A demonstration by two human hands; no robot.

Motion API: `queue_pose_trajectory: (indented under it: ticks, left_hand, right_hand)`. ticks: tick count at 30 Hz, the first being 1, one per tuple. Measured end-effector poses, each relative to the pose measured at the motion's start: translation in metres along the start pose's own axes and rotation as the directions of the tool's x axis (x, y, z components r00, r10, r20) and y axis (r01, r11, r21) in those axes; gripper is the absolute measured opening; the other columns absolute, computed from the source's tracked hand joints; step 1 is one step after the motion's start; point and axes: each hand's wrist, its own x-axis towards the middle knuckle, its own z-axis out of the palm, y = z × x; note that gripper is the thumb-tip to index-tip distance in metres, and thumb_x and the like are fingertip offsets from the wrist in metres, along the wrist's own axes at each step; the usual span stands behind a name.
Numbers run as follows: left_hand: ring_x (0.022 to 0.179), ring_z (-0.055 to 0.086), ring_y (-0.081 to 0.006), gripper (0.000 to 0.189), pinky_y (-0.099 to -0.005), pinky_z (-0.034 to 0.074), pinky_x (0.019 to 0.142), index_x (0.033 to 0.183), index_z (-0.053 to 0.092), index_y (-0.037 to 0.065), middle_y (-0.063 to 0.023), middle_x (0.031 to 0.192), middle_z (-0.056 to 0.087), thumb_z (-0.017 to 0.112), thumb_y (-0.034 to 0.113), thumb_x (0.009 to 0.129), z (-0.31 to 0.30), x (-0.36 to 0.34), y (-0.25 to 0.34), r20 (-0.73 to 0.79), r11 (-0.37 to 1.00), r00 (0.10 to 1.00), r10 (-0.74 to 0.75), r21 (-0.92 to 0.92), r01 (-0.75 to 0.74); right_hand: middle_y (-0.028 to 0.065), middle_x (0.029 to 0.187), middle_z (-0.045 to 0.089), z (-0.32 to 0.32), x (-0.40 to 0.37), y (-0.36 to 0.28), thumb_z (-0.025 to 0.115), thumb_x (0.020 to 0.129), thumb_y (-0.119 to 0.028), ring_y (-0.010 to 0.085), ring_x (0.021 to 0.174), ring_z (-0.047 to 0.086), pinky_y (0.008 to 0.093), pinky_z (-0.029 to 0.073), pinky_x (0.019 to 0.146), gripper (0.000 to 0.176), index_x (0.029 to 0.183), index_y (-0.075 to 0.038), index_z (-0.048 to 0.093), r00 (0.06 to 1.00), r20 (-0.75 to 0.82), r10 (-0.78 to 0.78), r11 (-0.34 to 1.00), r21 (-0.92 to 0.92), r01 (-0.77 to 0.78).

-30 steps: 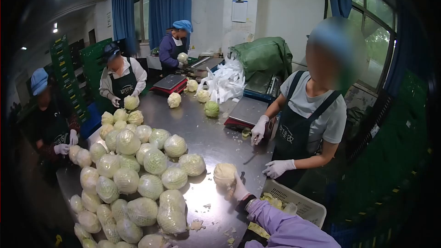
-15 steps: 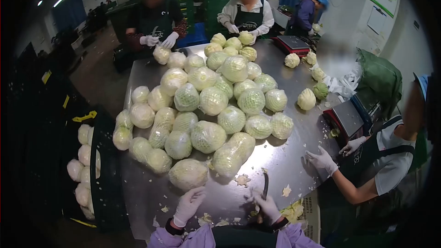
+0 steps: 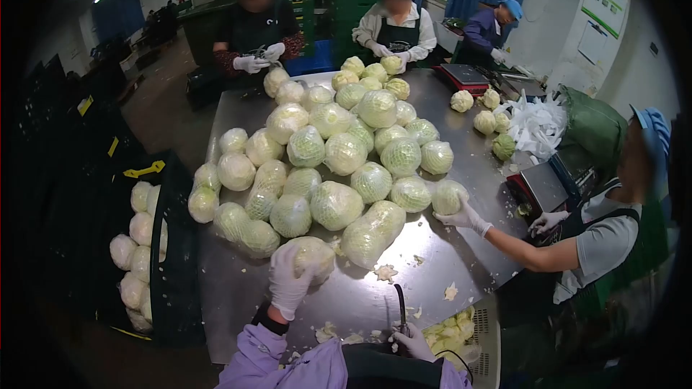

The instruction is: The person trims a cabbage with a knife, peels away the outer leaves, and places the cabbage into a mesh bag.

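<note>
My gloved left hand [image 3: 290, 279] is on the left side of the nearest wrapped cabbage [image 3: 317, 258], fingers and thumb curved around it. That cabbage rests on the steel table in front of me, in clear film and white foam net. Low at the front edge, my gloved right hand [image 3: 414, 343] is closed around a dark, slightly curved knife [image 3: 401, 301], its narrow blade pointing up and away from me. Part of the right hand is hidden behind my apron. Beyond the left hand lies a large group of wrapped cabbages [image 3: 336, 205].
Leaf scraps [image 3: 386, 272] lie on the steel table [image 3: 461, 245]. A basket of trimmed leaves [image 3: 450, 333] stands at lower right. A crate [image 3: 173, 266] of wrapped cabbages is at left. A co-worker's hand [image 3: 465, 217] touches a cabbage at right; scales [image 3: 544, 186] and other co-workers surround the table.
My left hand has moved forward and left onto the nearest cabbage. My right hand, with the knife, has dropped toward the edge. The right-hand co-worker has reached onto a wrapped cabbage.
</note>
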Motion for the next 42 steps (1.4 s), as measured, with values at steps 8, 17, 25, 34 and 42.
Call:
queue_pose_trajectory:
  ticks: [8,17,25,34,42]
  left_hand:
    - [0.127,0.035,-0.0407,0.087,-0.0561,0.038,0.096,0.138,0.039,0.009,-0.015,0.139,0.039,0.073,0.051,0.07,0.166,0.06,0.059,0.493,0.961,0.837,-0.235,0.25,0.123]
    - [0.13,0.032,-0.0379,0.096,-0.05,0.032,0.103,0.139,0.036,0.007,-0.0147,0.14,0.038,0.076,0.052,0.064,0.134,-0.003,0.09,0.555,0.929,0.798,0.235,0.113,-0.352]
    - [0.13,0.034,-0.0397,0.109,-0.0449,0.032,0.107,0.139,0.03,-0.005,-0.0253,0.14,0.035,0.081,0.049,0.06,0.131,-0.006,0.094,0.644,0.997,0.762,0.074,-0.038,-0.065]
    - [0.119,0.046,-0.0395,0.093,-0.0462,0.037,0.101,0.128,0.046,-0.005,-0.0258,0.127,0.049,0.076,0.057,0.065,0.141,0.013,0.088,0.597,0.996,0.798,0.084,-0.056,-0.063]
    - [0.101,0.055,-0.0356,0.069,-0.0449,0.044,0.089,0.115,0.056,-0.001,-0.0181,0.109,0.058,0.069,0.051,0.071,0.162,0.015,0.087,0.774,0.982,0.633,0.008,0.113,-0.15]
  right_hand:
    - [0.0095,0.079,0.063,-0.007,0.007,-0.029,0.068,0.086,-0.026,0.0197,0.069,0.064,0.0341,0.05,0.064,0.035,0.115,-0.008,0.06,0.812,-0.084,-0.578,0.405,-0.893,0.197]
    - [0.0232,0.08,0.064,0.013,0.032,-0.088,0.054,0.093,-0.028,0.0438,0.076,0.062,0.0508,0.048,0.064,0.026,0.107,-0.006,0.055,0.772,-0.034,-0.635,0.278,-0.942,0.187]
    - [0.023,0.073,0.063,0.01,0.028,-0.063,0.049,0.094,-0.034,0.0434,0.069,0.061,0.0528,0.048,0.062,0.029,0.1,-0.006,0.051,0.836,-0.137,-0.531,0.203,-0.979,-0.032]
    - [0.0164,0.083,0.064,-0.051,-0.038,-0.018,0.061,0.089,-0.025,0.0362,0.078,0.063,0.0402,0.05,0.068,0.027,0.107,-0.006,0.057,0.81,-0.303,-0.501,0.54,-0.841,0.019]
    - [0.0122,0.108,0.057,0.033,0.099,-0.119,0.067,0.074,-0.017,0.0304,0.104,0.054,0.0398,0.048,0.08,0.039,0.111,-0.008,0.057,0.569,0.196,-0.798,-0.223,-0.975,0.024]
